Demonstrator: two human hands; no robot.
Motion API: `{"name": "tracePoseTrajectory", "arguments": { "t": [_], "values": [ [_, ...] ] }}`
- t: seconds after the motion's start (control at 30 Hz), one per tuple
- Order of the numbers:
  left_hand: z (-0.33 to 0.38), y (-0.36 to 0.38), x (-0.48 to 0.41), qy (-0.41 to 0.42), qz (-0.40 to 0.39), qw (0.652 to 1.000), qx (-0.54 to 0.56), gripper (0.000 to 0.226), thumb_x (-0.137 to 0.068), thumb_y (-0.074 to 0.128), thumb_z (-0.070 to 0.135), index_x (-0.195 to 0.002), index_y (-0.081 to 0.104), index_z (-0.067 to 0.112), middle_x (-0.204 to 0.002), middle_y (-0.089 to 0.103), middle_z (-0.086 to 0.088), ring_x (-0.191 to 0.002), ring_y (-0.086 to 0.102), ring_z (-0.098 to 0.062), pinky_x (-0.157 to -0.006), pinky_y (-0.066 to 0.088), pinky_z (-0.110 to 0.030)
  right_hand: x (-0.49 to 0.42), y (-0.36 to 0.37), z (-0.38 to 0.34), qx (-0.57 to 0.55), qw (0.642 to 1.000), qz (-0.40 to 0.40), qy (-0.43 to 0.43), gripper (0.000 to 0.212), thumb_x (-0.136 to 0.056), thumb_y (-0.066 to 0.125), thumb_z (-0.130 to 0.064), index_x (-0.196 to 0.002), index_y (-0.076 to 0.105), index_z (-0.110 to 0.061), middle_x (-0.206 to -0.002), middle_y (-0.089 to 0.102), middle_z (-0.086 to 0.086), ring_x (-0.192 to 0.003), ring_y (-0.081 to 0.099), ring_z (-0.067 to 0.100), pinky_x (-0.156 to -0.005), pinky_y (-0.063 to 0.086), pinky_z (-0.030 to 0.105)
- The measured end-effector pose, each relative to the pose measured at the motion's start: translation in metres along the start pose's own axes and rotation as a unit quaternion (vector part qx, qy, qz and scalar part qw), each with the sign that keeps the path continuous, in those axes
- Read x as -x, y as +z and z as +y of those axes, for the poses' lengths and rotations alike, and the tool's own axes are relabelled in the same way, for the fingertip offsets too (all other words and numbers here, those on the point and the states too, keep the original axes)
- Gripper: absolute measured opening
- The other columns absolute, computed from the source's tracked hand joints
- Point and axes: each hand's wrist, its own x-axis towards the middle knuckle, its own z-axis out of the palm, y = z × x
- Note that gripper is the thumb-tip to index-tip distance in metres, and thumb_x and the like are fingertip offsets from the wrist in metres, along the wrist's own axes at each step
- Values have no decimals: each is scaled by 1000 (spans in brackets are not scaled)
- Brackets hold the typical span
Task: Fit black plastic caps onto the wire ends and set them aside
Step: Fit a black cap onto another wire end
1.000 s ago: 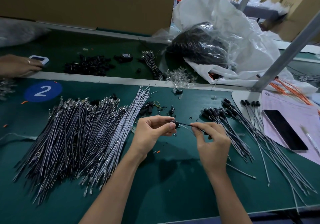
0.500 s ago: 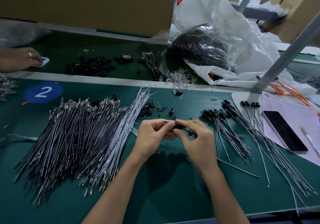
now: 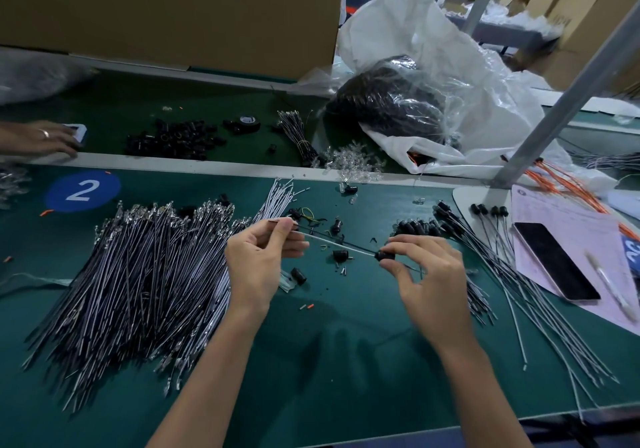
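Head: left hand (image 3: 258,264) pinches wire (image 3: 337,241), right hand (image 3: 429,274) pinches cap (image 3: 385,256); pile (image 3: 138,274) 9 o'clock, capped wires (image 3: 420,228) 3 o'clock, loose caps (image 3: 339,255) between.

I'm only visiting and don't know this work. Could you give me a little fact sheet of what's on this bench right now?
Left hand: pinches one end of a thin wire
Right hand: pinches a black cap on that same wire
Uncapped wires: big pile on the left of the green mat
Capped wires: fanned out on the right
Loose caps: a few scattered near the hands
Also there: phone lying on pink paper, far right
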Motion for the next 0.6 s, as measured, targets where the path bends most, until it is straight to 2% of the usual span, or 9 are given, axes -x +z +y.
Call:
{"name": "tracePoseTrajectory", "arguments": {
  "t": [0.17, 0.27, 0.4, 0.6],
  "values": [
    [13, -1, 2, -12, 1, 999, 35, 14, -92, 63, 7, -82, 72, 6, -68, 73, -10, -62, 72, -23, -55, 57, -24, -2, -8, -5, -47, 999, -12, 13, 16, -73, 83, -10, -87, 76, -16, -92, 68, -15, -93, 61, 6, -93, 43, 30],
    [20, -3, 3, -10, -7, 1000, 28, 13, -91, 63, 6, -82, 72, 6, -67, 73, -9, -61, 72, -23, -54, 57, -24, -3, -12, -7, -52, 998, -24, 16, 16, -74, 82, -12, -88, 76, -17, -90, 67, -17, -92, 60, 1, -95, 38, 16],
    [27, -9, 4, -8, -31, 999, 35, 9, -88, 65, 5, -83, 72, 6, -67, 73, -10, -61, 72, -22, -54, 56, -23, -6, -17, -8, -91, 995, -31, 39, 16, -75, 81, -9, -89, 76, -17, -84, 70, -14, -86, 64, 2, -87, 44, 12],
    [35, -20, 1, 1, -26, 998, 50, 6, -81, 70, 14, -79, 76, 13, -68, 73, -9, -61, 72, -21, -56, 57, -23, -10, -28, -9, -91, 993, -60, 40, 17, -75, 81, -8, -87, 76, -19, -81, 70, -18, -85, 65, -3, -76, 42, 1]
  ]
}}
